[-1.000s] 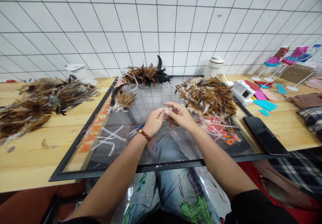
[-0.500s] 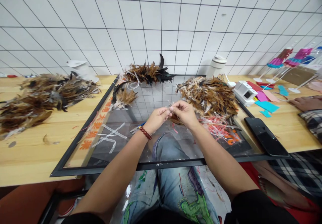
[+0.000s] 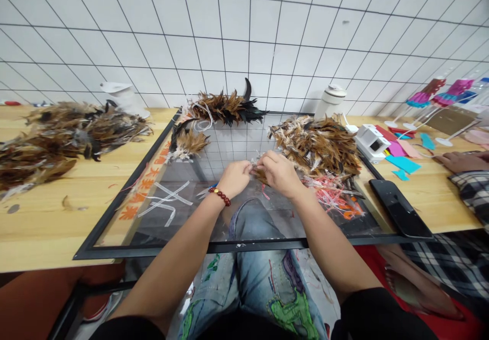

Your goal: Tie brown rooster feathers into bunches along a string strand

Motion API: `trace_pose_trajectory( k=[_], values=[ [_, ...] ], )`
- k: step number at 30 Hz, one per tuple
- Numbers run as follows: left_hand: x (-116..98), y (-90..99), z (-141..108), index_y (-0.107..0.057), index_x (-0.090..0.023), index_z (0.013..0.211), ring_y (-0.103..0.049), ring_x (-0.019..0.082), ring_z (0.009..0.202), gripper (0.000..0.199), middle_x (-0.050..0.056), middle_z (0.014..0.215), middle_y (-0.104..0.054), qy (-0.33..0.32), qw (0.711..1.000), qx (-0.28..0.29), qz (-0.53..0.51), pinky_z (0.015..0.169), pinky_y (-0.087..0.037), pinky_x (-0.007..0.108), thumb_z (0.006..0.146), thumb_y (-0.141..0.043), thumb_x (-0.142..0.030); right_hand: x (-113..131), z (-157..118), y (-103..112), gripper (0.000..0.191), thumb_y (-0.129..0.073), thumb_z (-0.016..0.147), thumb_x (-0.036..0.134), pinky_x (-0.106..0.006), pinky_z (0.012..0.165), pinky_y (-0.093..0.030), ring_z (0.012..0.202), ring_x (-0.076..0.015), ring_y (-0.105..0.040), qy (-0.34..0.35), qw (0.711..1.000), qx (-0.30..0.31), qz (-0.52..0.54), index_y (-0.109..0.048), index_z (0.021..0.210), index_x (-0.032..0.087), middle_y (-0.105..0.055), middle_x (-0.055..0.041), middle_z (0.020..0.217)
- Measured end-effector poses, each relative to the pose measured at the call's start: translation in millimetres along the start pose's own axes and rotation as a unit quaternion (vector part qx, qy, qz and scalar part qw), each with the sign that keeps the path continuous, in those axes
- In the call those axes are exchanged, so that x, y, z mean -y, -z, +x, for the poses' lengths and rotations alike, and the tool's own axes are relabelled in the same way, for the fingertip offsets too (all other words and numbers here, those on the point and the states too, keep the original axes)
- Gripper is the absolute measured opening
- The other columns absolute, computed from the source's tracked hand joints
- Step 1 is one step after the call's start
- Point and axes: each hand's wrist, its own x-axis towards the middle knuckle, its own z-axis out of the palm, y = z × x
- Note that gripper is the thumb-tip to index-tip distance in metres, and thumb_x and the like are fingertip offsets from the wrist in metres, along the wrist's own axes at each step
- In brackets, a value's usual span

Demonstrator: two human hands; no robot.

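My left hand (image 3: 236, 179), with a dark red bead bracelet at the wrist, pinches at the pale base of a small tuft of brown feathers (image 3: 260, 176). Fingers bent, my right hand (image 3: 278, 173) closes on the same tuft and covers most of it. Both sets of fingertips nearly meet above the glass-topped panel (image 3: 229, 212). Just right of my hands lies a big pile of brown feathers (image 3: 321, 144), with pink and white plastic strands (image 3: 330, 194) in front. Scissors (image 3: 206, 191) are partly hidden behind my left wrist.
A feather garland (image 3: 227, 108) and a small feather bunch (image 3: 189, 144) lie at the back left. Clear strips (image 3: 166, 200) rest on the glass. A phone (image 3: 399, 207), white device (image 3: 370, 142) and bottle (image 3: 330, 101) stand right. Another person's hand (image 3: 462, 161) rests at far right.
My right fingers have curled further over the tuft, and the left hand has turned slightly, its fingertips a little farther from the right ones. The view has shifted slightly.
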Motion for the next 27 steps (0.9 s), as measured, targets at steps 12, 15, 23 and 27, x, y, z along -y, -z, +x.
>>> trace_pose_trajectory(
  k=[12, 15, 23, 27],
  values=[
    [-7.2, 10.1, -5.8, -0.06, -0.013, 0.068, -0.034, 0.006, 0.046, 0.028, -0.003, 0.055, -0.044, -0.023, 0.916, 0.215, -0.337, 0.046, -0.026, 0.019, 0.079, -0.057, -0.038, -6.3, 5.1, -2.1, 0.014, -0.055, 0.087, 0.025, -0.026, 0.07, -0.043, 0.072, -0.0129, -0.057, -0.088, 0.952, -0.044, 0.29, -0.062, 0.076, 0.019, -0.062, -0.0011, 0.075],
    [-5.1, 4.4, -2.3, -0.058, -0.012, 0.068, -0.031, 0.004, 0.045, 0.034, -0.003, 0.054, -0.043, 0.019, 0.89, 0.147, -0.432, 0.044, -0.021, 0.018, 0.072, -0.064, -0.046, -6.9, 4.1, -7.0, 0.013, -0.053, 0.085, 0.021, -0.025, 0.067, -0.042, 0.068, -0.0125, -0.056, -0.123, 0.957, -0.055, 0.258, -0.063, 0.076, 0.018, -0.062, -0.0005, 0.072],
    [6.4, -7.5, 5.7, -0.064, -0.015, 0.071, -0.049, 0.011, 0.061, 0.02, 0.001, 0.063, -0.058, -0.008, 0.967, -0.094, -0.236, 0.059, -0.037, 0.022, 0.08, -0.055, -0.03, -3.3, -2.0, -18.5, 0.015, -0.051, 0.087, 0.023, -0.025, 0.068, -0.04, 0.073, -0.0144, -0.057, -0.092, 0.989, 0.007, 0.111, -0.064, 0.08, 0.019, -0.064, -0.003, 0.078],
    [11.6, -9.3, 5.9, -0.068, -0.016, 0.079, -0.057, 0.016, 0.074, 0.02, 0.004, 0.077, -0.067, -0.003, 0.976, -0.169, -0.134, 0.068, -0.041, 0.025, 0.082, -0.051, -0.027, 4.1, -3.2, -15.6, 0.017, -0.049, 0.089, 0.025, -0.026, 0.069, -0.039, 0.074, -0.0158, -0.055, -0.054, 0.997, 0.031, 0.047, -0.064, 0.085, 0.019, -0.063, -0.0043, 0.08]
  ],
)
